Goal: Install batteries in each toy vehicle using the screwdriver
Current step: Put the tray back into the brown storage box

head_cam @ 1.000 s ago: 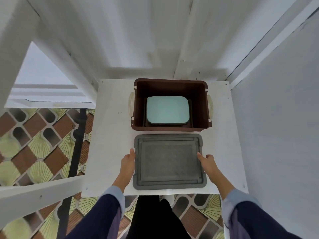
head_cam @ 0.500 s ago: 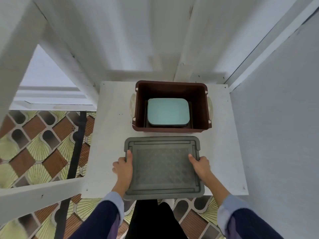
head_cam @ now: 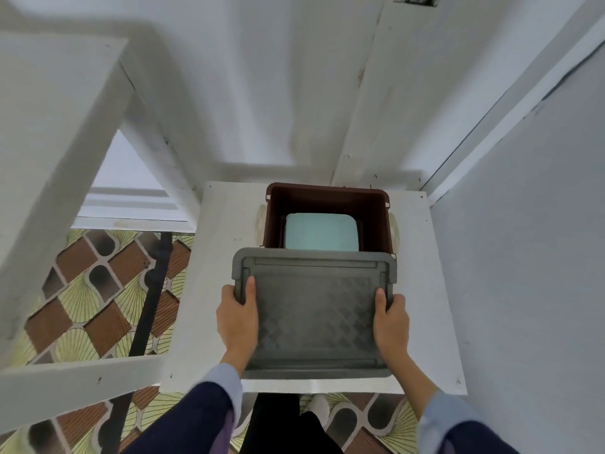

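Note:
A grey plastic lid [head_cam: 314, 309] is held above the white table [head_cam: 216, 290], its far edge overlapping the front rim of a brown bin [head_cam: 327, 198]. My left hand [head_cam: 237, 317] grips the lid's left side, thumb on top. My right hand [head_cam: 389, 317] grips its right side the same way. Inside the bin lies a pale teal box [head_cam: 319, 232]. No toy vehicle, battery or screwdriver shows.
White walls close in behind and to the right [head_cam: 523, 257]. A white beam [head_cam: 65, 142] slants at the left. Patterned floor tiles [head_cam: 91, 296] and a black pole [head_cam: 150, 299] lie left of the table.
Both hands closed on the lid's sides and lifted it off the table, bringing it forward until its far edge overlaps the bin's front rim.

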Demonstrator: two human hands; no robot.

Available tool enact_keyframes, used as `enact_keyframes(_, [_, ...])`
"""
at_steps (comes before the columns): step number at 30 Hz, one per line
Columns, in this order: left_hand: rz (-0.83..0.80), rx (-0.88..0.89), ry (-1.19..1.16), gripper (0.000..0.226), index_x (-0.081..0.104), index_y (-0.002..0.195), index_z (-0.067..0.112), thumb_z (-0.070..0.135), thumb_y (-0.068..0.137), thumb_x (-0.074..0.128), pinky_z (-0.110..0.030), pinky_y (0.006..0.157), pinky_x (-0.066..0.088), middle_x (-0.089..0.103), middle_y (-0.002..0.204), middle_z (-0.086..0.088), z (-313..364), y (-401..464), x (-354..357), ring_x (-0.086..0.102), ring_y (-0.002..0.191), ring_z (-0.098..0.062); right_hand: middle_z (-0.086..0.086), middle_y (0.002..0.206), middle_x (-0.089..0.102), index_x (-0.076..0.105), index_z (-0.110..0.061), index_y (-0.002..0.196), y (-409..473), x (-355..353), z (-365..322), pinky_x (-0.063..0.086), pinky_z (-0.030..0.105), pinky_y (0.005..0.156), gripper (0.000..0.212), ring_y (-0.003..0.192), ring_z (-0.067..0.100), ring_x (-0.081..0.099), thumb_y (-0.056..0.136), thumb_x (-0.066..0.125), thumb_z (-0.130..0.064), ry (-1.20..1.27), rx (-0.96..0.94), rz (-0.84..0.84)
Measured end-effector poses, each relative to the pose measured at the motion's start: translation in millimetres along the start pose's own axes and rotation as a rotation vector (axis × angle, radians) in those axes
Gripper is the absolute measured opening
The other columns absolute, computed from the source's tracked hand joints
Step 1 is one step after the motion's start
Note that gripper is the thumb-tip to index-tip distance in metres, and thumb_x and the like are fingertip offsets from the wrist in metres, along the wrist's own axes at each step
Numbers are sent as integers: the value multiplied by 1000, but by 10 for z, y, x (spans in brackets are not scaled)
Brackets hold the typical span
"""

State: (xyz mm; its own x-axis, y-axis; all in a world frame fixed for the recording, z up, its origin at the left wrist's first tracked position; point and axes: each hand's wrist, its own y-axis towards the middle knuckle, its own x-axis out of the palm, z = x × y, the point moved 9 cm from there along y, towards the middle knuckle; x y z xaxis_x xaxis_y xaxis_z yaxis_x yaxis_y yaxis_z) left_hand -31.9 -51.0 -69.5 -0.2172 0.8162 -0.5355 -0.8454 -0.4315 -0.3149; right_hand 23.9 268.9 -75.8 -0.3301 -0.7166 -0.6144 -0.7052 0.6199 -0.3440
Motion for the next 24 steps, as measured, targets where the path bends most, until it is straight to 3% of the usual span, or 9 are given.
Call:
enact_keyframes(3, [-2,15,-13,38,47,88,6,43,97,47,-31,55,35,50,72,-3,276,211,158,46,64,-18,5,81,49,46,-4,91,281,-115,-275,35,30,65,24,77,22,47,100,37,-24,40,-54,46])
enact_keyframes(7, [-33,106,-4,21,51,95,4,25,100,46,-30,72,38,50,91,-7,662,546,404,46,81,-20,18,116,43,48,4,123,651,-183,-544,33,25,85,30,92,21,41,100,36,-11,-46,-62,98])
enact_keyframes(9, [-61,136,50,20,54,105,0,17,101,44,-26,78,35,46,102,-9,798,701,512,44,88,-19,20,123,43,45,4,127,822,-205,-649,36,29,89,32,101,28,47,99,39,-9,-48,-46,129])
enact_keyframes(16, [-128,179,297,22,58,104,-4,13,100,43,-38,82,44,52,106,-17,705,1054,714,52,97,-30,21,117,54,54,3,115,1254,-54,-726,38,32,82,23,105,34,52,95,49,-7,-154,42,85])
enact_keyframes(24, [-180,211,316,22,57,108,-3,13,99,45,-37,83,45,53,107,-16,818,1213,888,52,97,-29,23,117,49,54,4,113,1445,-21,-773,38,33,81,21,102,36,51,93,49,-2,-215,70,152])
